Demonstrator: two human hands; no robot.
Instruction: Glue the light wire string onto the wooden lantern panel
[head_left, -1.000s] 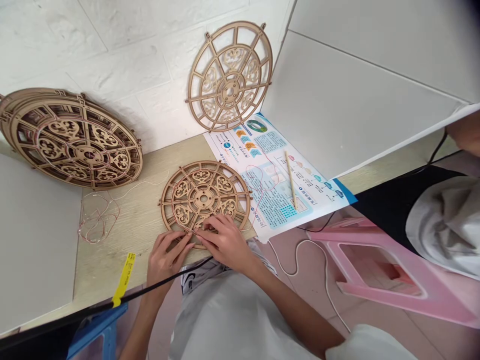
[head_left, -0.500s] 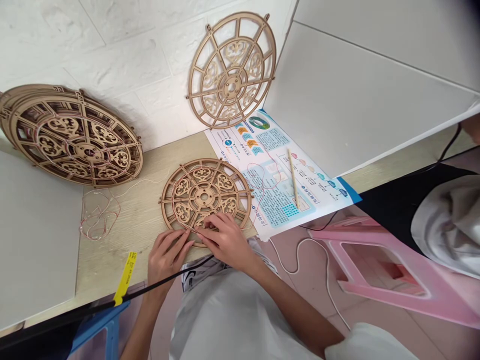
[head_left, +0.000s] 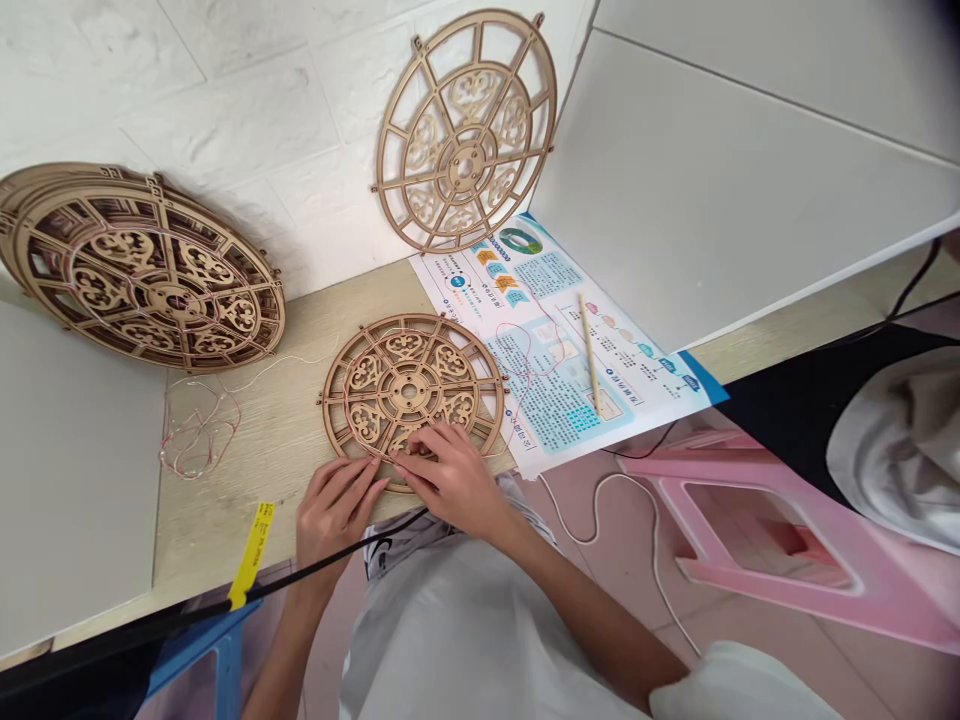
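Observation:
A round wooden openwork wheel [head_left: 409,393] lies flat on the desk in front of me, with thin wire [head_left: 346,400] running around its inner ring. My left hand [head_left: 334,505] is at the wheel's near left edge, its fingertips pinched on the wire. Close beside it, my right hand [head_left: 450,480] rests over the near part of the wheel, thumb and forefinger closed at the same wire. The fingertips hide just where the wire sits. Loose wire also trails from the wheel's right side over a printed sheet [head_left: 540,440].
Several similar wheels [head_left: 150,270] lean stacked at the left wall; another wheel [head_left: 465,165] leans at the back. A tangle of wire [head_left: 199,440] lies on the desk [head_left: 292,430]. A thin wooden stick [head_left: 590,355] rests on the sheet. A black strap with a yellow tag [head_left: 251,560] crosses the front.
The view has shifted very slightly. Both hands stay in nearly the same place on the wheel, and no object has visibly moved.

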